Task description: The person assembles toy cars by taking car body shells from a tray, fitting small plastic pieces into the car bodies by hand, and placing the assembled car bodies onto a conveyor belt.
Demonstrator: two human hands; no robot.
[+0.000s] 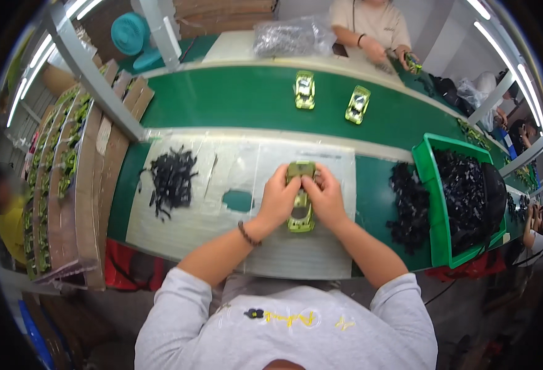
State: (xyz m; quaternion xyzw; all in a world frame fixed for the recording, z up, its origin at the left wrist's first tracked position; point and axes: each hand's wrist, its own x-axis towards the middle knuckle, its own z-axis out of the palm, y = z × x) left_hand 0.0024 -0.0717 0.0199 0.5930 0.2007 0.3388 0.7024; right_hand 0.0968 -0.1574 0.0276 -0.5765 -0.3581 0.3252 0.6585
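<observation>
Both hands, left (277,198) and right (327,197), clamped on green toy car shell (301,206); could slip if pressed unevenly.

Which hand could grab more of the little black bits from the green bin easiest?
Probably the right hand. The green bin sits on its side. The left hand would have to cross over. Both hands hold the toy car now.

A clear plastic bag (293,36) of dark parts lies far beyond both hands, with brown cardboard trays (93,179) stacked well left of them.
</observation>
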